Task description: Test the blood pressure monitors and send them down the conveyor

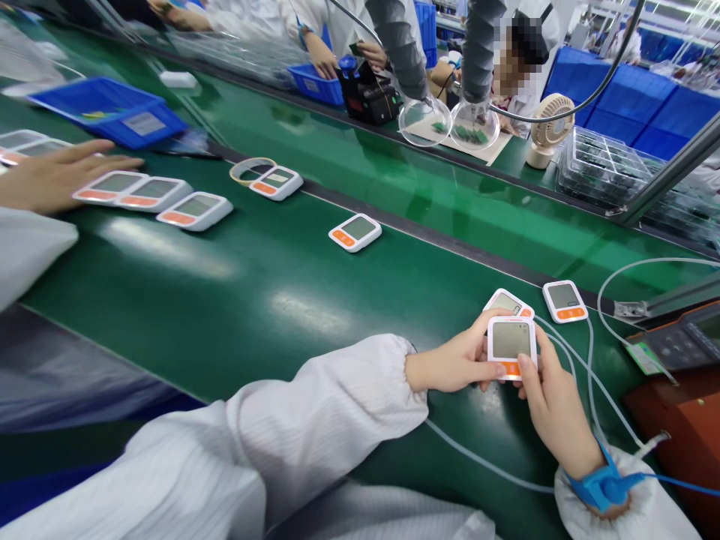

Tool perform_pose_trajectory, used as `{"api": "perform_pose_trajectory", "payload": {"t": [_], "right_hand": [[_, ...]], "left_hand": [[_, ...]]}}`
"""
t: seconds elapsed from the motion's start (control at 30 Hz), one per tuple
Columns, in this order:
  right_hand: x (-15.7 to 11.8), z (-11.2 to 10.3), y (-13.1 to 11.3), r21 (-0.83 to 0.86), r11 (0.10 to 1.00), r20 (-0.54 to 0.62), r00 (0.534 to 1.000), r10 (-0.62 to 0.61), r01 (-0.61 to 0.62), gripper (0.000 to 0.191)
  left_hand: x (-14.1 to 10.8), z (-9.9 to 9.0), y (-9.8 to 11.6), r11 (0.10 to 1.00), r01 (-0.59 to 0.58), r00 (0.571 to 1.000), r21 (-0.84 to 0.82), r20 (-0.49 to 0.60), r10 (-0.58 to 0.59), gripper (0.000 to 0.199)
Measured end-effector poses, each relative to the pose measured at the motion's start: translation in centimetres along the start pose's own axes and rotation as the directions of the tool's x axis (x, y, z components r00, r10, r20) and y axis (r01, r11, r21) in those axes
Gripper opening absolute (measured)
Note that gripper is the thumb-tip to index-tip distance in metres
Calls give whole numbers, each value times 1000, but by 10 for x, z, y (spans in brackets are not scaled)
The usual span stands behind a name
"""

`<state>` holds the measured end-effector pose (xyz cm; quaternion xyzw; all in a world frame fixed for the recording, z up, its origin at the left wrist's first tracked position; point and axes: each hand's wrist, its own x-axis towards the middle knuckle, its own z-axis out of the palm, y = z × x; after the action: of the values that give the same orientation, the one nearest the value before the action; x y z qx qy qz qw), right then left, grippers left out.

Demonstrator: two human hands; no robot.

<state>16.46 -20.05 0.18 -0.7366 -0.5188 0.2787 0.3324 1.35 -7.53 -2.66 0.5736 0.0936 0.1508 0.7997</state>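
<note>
A white blood pressure monitor with a grey screen and orange buttons is held upright between my two hands, its screen toward me. My left hand grips its left side, thumb by the orange buttons. The fingers of my right hand wrap its right side, with the thumb pressed at the lower right corner. A blue wrist strap circles my right wrist. Just behind the held one, partly hidden, is a second monitor. A third monitor lies to the right, with a pale tube running from it.
Another monitor lies mid-table; one more sits by a tan ring. A co-worker's hand touches monitors at left. A blue tray stands behind. An orange-cased instrument is at right, a small fan beyond.
</note>
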Motion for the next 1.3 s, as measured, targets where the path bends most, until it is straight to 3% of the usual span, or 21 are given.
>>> {"api": "perform_pose_trajectory", "payload": {"t": [1.3], "right_hand": [[1,1,0,10,1000,-5,1000,-2,2,57]], "left_hand": [[1,-1,0,999,-26,1000,19,7,26,72]]}}
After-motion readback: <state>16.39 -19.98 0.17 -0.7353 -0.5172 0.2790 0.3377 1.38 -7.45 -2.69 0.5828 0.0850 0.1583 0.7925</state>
